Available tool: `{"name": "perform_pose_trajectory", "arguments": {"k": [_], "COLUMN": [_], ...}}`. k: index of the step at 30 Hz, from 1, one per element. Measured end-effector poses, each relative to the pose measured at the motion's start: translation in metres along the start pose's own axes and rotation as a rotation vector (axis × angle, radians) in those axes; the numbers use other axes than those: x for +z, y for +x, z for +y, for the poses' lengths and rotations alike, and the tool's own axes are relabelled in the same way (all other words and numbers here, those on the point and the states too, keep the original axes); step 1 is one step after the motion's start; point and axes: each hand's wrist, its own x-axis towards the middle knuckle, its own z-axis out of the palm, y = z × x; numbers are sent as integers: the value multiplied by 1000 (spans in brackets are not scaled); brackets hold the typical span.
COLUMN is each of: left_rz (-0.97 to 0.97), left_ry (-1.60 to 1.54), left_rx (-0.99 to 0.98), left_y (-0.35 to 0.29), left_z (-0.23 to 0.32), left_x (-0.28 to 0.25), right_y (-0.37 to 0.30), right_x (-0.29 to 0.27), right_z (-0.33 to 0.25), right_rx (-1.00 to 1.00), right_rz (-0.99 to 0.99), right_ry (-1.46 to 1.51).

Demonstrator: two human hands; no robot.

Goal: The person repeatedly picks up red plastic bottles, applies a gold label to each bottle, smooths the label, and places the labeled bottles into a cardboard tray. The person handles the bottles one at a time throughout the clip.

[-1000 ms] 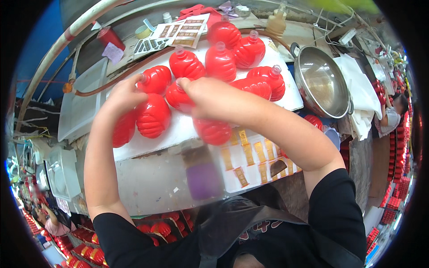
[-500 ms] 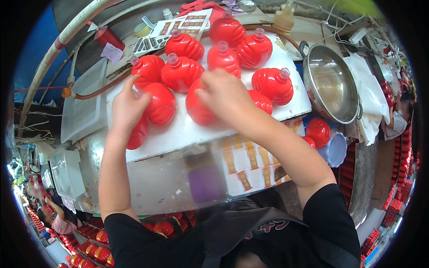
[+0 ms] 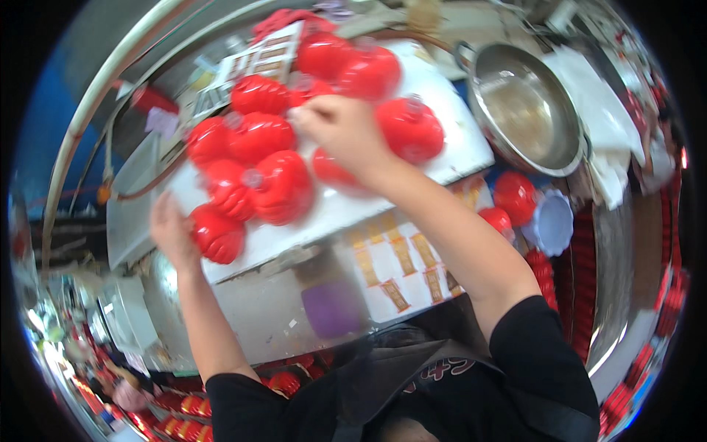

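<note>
Several glossy red, ribbed round bottles [image 3: 282, 188] with clear necks are grouped on a white board [image 3: 434, 177]. My left hand [image 3: 174, 232] is at the board's left end, its fingers stretched out beside the nearest left bottle [image 3: 218, 234]; motion blur hides whether they touch. Over the middle of the group is my right hand [image 3: 339, 131], its fingers curled together. A small pale spot shows at those fingertips, too blurred to name. Partly under my right hand and wrist lies one red bottle [image 3: 335, 168], and another bottle [image 3: 409, 131] stands to its right.
A large steel pan [image 3: 526, 110] stands right of the board. Gold label sheets [image 3: 398, 295] and a purple patch [image 3: 331, 309] are at the near edge. More red bottles [image 3: 514, 197] sit by a pale blue basin [image 3: 551, 221]. A pipe [image 3: 81, 125] rises at left.
My left hand has come nearer and left, down beside the front left bottle. My right hand has gone left and slightly farther. Near bottles now sit closer together at left; the view has tilted.
</note>
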Motion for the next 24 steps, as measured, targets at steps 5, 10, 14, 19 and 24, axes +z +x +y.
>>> {"name": "perform_pose_trajectory", "arguments": {"k": [5,10,14,19,24], "left_rz": [52,315,173,-739,-1631], "left_ry": [80,365,679,598,538], "left_rx": [-62,304,814,656,857], "left_y": [9,-56,-167,-384,-583], "left_z": [-3,24,55,64,79], "left_x": [-20,21,82,211,300], "right_y": [-37,-185,-357,-616,-815], "right_x": [-9,-86,-189,-320,-405], "right_z": [12,42,98,125,108], "right_rx": [-628,-693,-74,701,1230], "right_rz": [193,171,-39,140,240], "right_ry": [-434,-368,-480,-585,-662]}}
